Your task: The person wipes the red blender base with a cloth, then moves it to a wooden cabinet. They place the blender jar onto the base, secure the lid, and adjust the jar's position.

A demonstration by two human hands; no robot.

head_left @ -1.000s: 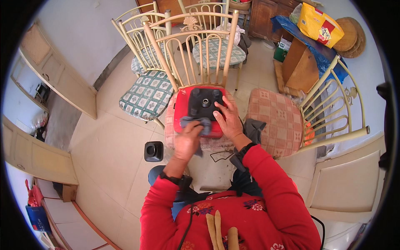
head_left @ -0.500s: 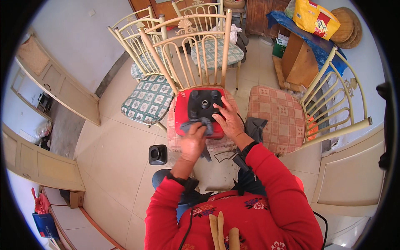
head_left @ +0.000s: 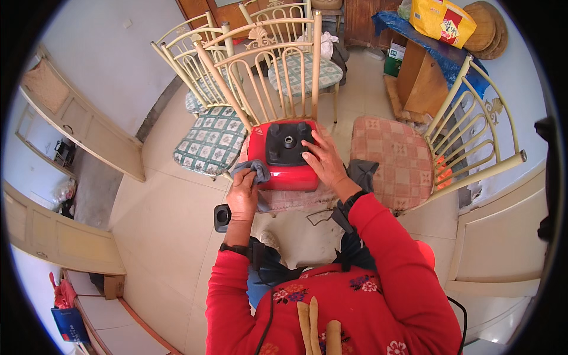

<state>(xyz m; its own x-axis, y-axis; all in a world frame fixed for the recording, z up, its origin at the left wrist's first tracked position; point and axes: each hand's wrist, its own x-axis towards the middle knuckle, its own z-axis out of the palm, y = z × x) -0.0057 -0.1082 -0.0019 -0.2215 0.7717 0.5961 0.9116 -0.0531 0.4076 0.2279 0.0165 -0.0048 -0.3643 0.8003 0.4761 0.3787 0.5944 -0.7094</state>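
Note:
A red blender base [head_left: 289,177] with a black square top [head_left: 286,144] stands on the pink-checked seat of the chair in front of me. The top has raised corner posts and a small metal socket in its middle. My left hand [head_left: 241,198] pinches a grey cloth [head_left: 256,169] at the base's near left corner. With fingers spread, my right hand [head_left: 327,161] rests its fingertips on the right edge of the black top. A black square collar with a round hole [head_left: 222,217] lies on the floor, left of my left wrist.
A second pink-checked chair [head_left: 393,163] stands at the right, with a dark grey cloth [head_left: 362,173] by its seat edge. Green-checked chairs [head_left: 212,141] crowd the far left. A bent wire frame [head_left: 319,218] lies below the front chair. Beyond are a blue-covered wooden cabinet [head_left: 423,86] and a yellow bag [head_left: 442,22].
My left hand has moved left with the grey cloth, from the black top's near edge to the base's left corner, uncovering the shiny red front. My right hand stays on the top.

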